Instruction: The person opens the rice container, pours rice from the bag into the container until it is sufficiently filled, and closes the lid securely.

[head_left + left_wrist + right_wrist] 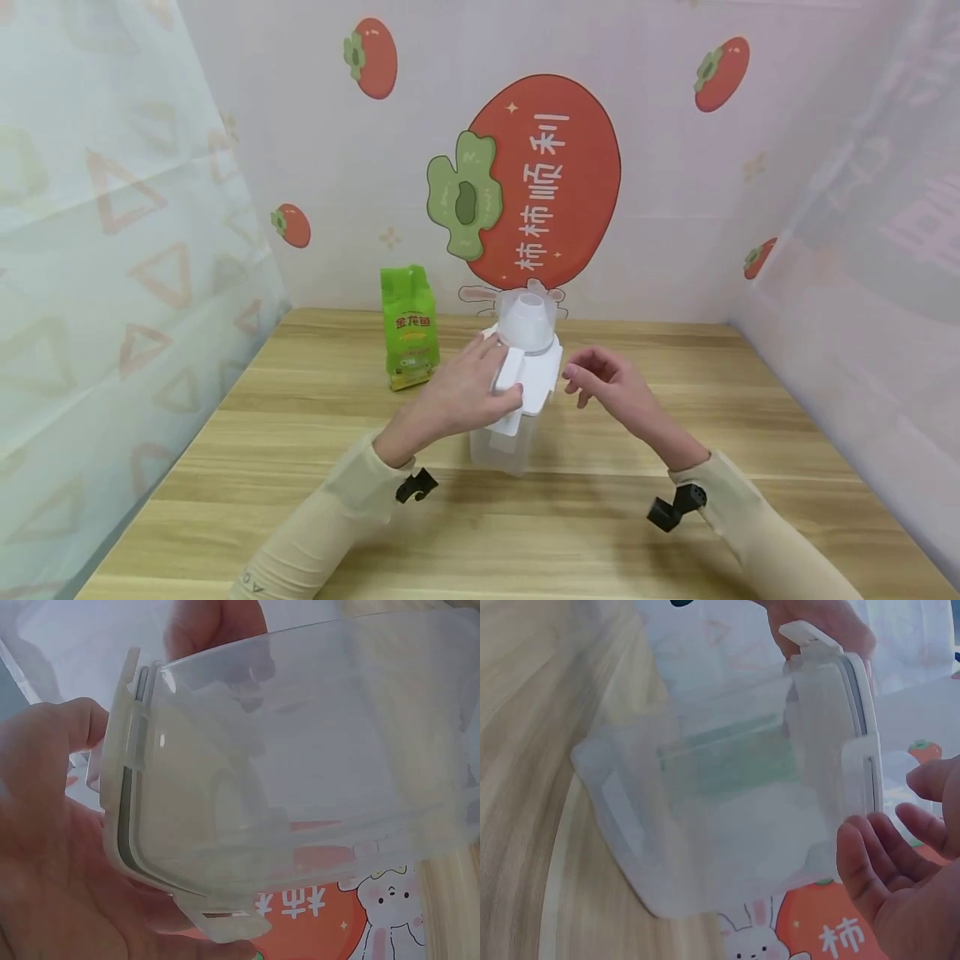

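A clear plastic storage box [501,454] with a white lid [542,377] stands upright on the table. My left hand [465,387] lies across the lid's left side, its fingers stretched toward the back and the thumb over a raised white bar [510,369]. A white latch [225,919] sticks out from the rim by those fingers; another latch [810,636] juts out at the front. My right hand [607,383] is just right of the lid, fingers loosely bent and holding nothing. Its fingertips are close to the side latch [860,776]; contact cannot be told. A translucent cup [527,323] sits upside down on the lid's back part.
A green bag [410,329] with printed writing stands upright at the left, behind the left hand. The wooden table [570,533] ends at a patterned back wall [330,142], with hanging sheets [112,250] along both sides.
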`<state>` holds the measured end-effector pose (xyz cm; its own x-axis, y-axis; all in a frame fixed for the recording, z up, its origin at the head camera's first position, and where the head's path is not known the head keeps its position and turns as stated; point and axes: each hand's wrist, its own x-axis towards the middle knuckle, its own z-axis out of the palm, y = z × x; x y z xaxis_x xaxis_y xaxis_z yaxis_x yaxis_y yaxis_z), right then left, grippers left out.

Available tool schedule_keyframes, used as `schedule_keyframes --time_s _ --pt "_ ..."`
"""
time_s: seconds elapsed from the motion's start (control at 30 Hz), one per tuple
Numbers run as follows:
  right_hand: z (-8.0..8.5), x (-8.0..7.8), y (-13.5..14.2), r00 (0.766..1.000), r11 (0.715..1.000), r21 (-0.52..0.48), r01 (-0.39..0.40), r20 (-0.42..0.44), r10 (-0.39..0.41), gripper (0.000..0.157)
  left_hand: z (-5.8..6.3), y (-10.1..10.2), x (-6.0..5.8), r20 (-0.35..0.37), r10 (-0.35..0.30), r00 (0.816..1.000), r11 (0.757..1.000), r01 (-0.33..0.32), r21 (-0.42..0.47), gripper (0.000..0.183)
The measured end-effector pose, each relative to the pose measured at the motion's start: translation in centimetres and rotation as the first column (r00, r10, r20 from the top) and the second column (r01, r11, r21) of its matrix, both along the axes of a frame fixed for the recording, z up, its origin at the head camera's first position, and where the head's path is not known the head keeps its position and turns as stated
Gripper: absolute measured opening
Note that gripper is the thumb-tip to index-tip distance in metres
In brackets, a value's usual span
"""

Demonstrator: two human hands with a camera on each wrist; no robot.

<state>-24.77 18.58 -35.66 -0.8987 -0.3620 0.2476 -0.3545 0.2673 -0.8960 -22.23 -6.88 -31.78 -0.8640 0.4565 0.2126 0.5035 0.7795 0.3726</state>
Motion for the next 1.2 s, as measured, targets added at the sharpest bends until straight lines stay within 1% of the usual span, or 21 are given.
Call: schedule_keyframes --time_s 0.13,0.23,0.33,0.5,0.6,0.7,0.77,0.9,0.97,1.1,1.2 --pt "-0.1 -0.4 0.0 0.999 0.999 0.027 0.032 -0.027 -0.031 0.03 0.1 -0.3 0.0 0.011 -0.02 1.0 1.0 0.02 0.006 0.058" --pt "-0.3 -0.7 0.0 0.997 0.998 0.035 0.057 -0.051 -0.055 0.029 0.0 -0.6 0.0 -0.006 -0.036 0.999 0.999 0.036 0.009 0.06" --pt "-0.6 -1.0 0.0 0.996 0.997 0.027 0.07 -0.063 -0.069 0.028 -0.2 -0.8 -0.1 -0.034 -0.061 0.998 0.998 0.062 0.014 0.059" --pt "-1.2 -1.2 0.1 0.996 0.998 -0.005 0.068 -0.052 -0.068 0.026 -0.3 -1.0 -0.5 -0.047 -0.059 0.997 0.998 0.06 0.025 0.056" --pt "-1.3 -1.1 0.1 0.997 0.998 -0.032 0.055 -0.047 -0.056 0.024 -0.4 -1.2 -0.8 -0.03 -0.042 0.999 0.999 0.043 0.019 0.055" --pt "-1.4 -0.9 -0.1 0.998 0.998 -0.053 0.045 -0.046 -0.048 0.023 -0.5 -1.4 -1.3 -0.02 -0.046 0.999 0.999 0.046 0.023 0.055" --pt "-1.4 -0.8 -0.2 0.998 0.997 -0.064 0.05 -0.043 -0.052 0.022 -0.6 -1.6 -1.6 -0.013 -0.059 0.998 0.998 0.06 0.028 0.055" --pt "-1.6 -0.6 -0.2 0.997 0.993 -0.092 0.071 -0.03 -0.074 0.021 -0.5 -1.8 -2.1 0.003 -0.107 0.994 0.993 0.107 0.055 0.056" --pt "-1.8 -0.5 -0.2 0.996 0.991 -0.111 0.081 -0.024 -0.084 0.021 -0.4 -1.9 -2.2 0.004 -0.118 0.993 0.991 0.118 0.062 0.056" --pt "-2.0 -0.4 -0.2 0.998 0.988 -0.14 0.065 -0.018 -0.068 0.02 -0.5 -1.7 -2.4 -0.036 -0.121 0.992 0.99 0.124 0.073 0.051" --pt "-2.2 -0.4 -0.2 0.999 0.988 -0.149 0.035 -0.029 -0.04 0.02 -0.6 -1.5 -2.4 -0.07 -0.116 0.991 0.989 0.122 0.081 0.048"
